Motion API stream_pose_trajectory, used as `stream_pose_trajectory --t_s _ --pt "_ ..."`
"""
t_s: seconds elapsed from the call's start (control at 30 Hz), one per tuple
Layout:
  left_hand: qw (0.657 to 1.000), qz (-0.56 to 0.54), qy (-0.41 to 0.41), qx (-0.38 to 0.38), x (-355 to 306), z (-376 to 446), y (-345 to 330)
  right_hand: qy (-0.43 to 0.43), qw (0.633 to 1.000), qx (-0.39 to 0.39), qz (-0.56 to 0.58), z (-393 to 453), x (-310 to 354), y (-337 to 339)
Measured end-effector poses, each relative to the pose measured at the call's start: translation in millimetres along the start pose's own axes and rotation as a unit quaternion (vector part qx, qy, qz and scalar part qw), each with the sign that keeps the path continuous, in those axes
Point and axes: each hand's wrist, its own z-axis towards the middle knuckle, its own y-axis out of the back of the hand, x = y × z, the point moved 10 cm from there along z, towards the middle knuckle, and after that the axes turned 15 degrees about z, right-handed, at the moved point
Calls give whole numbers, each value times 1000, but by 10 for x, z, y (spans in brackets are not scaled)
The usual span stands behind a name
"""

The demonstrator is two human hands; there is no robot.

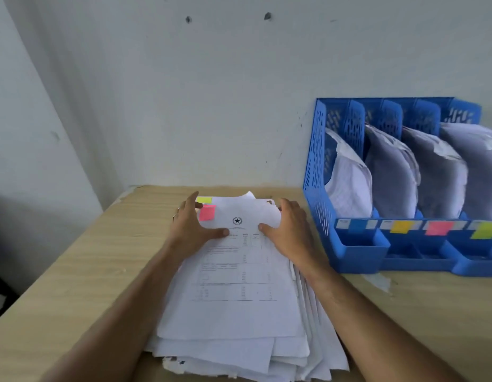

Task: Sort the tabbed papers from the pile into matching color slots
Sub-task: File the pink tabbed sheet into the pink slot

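Low in the middle of the frame, a pile of papers (pixel 239 312) lies on the wooden bench (pixel 74 271), its long axis running from the near edge away toward the wall. The top sheet (pixel 234 271) bears a pink tab (pixel 207 212) at its far left corner; a yellow tab (pixel 204 200) from a lower sheet shows just beyond it. Both hands sit at the far end of that sheet. The left hand (pixel 192 227) is on its left edge, the right hand (pixel 289 230) on its right, each grip relaxed, fingers straight and thumbs pressing the paper.

At the right of the frame stands a blue file rack (pixel 319 172) with four slots, each holding curled papers. Its front labels read, left to right, blue (pixel 356 224), orange-yellow (pixel 401 226), pink (pixel 439 228) and yellow-green (pixel 486 230).
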Motion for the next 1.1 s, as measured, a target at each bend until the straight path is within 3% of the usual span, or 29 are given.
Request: stream_pose_trajectory --t_s 0.4,0.7,0.83,0.97,1.1 --pt "996 -62 -1 -70 51 37 171 85 993 -82 18 45 7 208" --pt "996 -77 -25 -40 21 56 213 139 972 -140 126 -7 144 370" --pt "990 -133 -46 -28 -49 71 249 143 963 -151 172 -68 241 434" --pt "970 -232 -74 -12 -280 75 403 110 950 -123 263 9 358 548" --pt "953 -288 -76 -47 -495 94 700 19 920 -78 384 4 453 742"
